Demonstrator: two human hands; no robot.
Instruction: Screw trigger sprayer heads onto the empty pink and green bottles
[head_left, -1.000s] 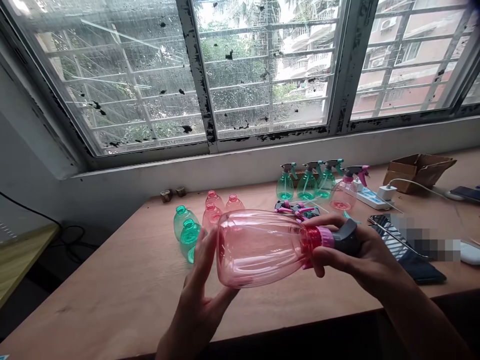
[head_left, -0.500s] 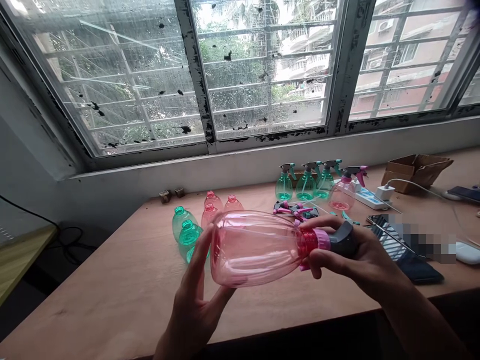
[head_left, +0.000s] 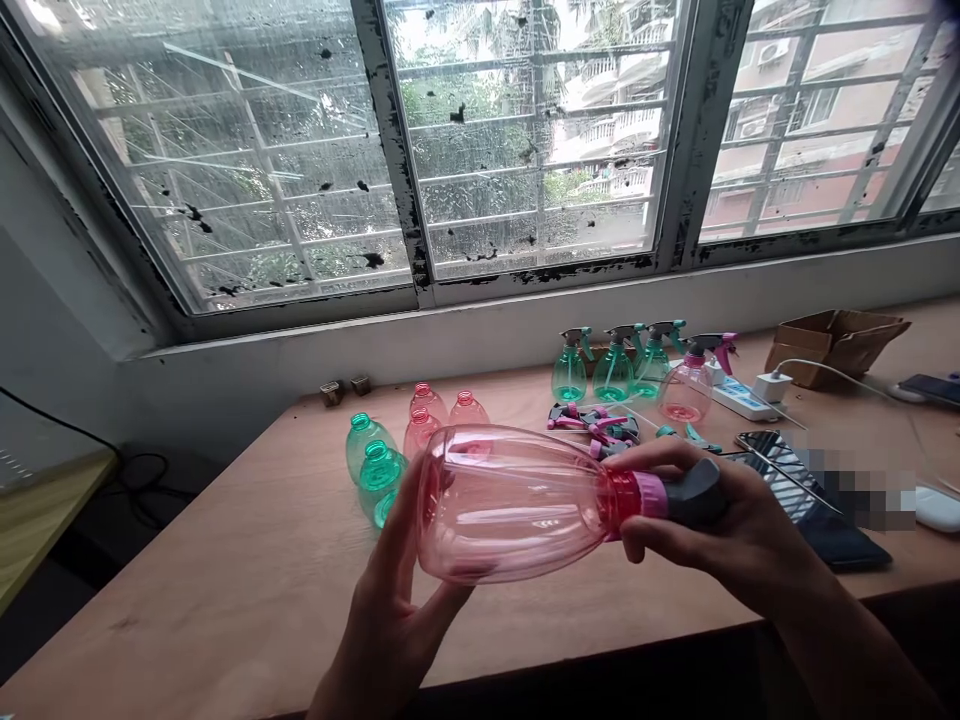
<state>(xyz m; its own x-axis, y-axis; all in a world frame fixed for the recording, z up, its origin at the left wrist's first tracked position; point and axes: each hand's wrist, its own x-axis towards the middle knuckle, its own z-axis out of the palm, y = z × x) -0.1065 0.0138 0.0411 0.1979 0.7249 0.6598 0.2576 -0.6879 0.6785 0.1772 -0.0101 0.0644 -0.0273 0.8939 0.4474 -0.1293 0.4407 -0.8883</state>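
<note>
A clear pink spray bottle (head_left: pixel 517 505) lies sideways in the air between my hands, its base to the left. My left hand (head_left: pixel 397 590) is closed around the base end, thumb below and fingers behind. At the neck, my right hand (head_left: pixel 701 510) grips the pink collar and the dark grey spray head (head_left: pixel 694 495); part of the head is hidden by the fingers. Behind on the table stand open green bottles (head_left: pixel 379 475) and open pink bottles (head_left: pixel 422 430), without spray heads. Loose pink and grey spray heads (head_left: pixel 596 425) lie in a heap beyond the bottle.
Several green spray bottles (head_left: pixel 613 375) and a pink spray bottle (head_left: pixel 686 385) stand fitted at the back. Right of them are a white power strip (head_left: pixel 742 398), a cardboard box (head_left: pixel 832 350) and a dark phone-like object (head_left: pixel 930 388). The wooden table (head_left: pixel 247 560) meets the window wall.
The held bottle's neck end has shifted slightly right and down, and my right hand has turned a little around the collar. My left hand stays at the base.
</note>
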